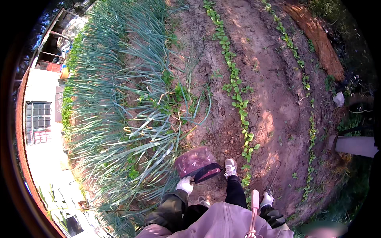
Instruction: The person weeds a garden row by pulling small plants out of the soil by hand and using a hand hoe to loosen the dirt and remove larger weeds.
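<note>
My left hand (pixel 185 185), in a white glove, grips a black band (pixel 205 173) on a dusty reddish padded piece (pixel 195 160) with small pale marks, possibly a garden seat. This piece is just left of my shoe (pixel 231 168), beside the long green leaves of onion-like plants (pixel 140 125). On the other side, my gloved right hand (pixel 267 198) is closed around the lower end of a thin metal hand tool (pixel 275 175). Its shaft bends at the far end, over bare soil. A row of leafy seedlings (pixel 238 95) runs between the hand tool and my shoe.
Another seedling row (pixel 311 136) grows farther right. Past it are a straw-like bundle (pixel 324 41), a pale stone (pixel 338 99) and a pale post-like object (pixel 354 145). A white building (pixel 38 89) with a barred window borders the left. A pink cord (pixel 253 218) hangs at my chest.
</note>
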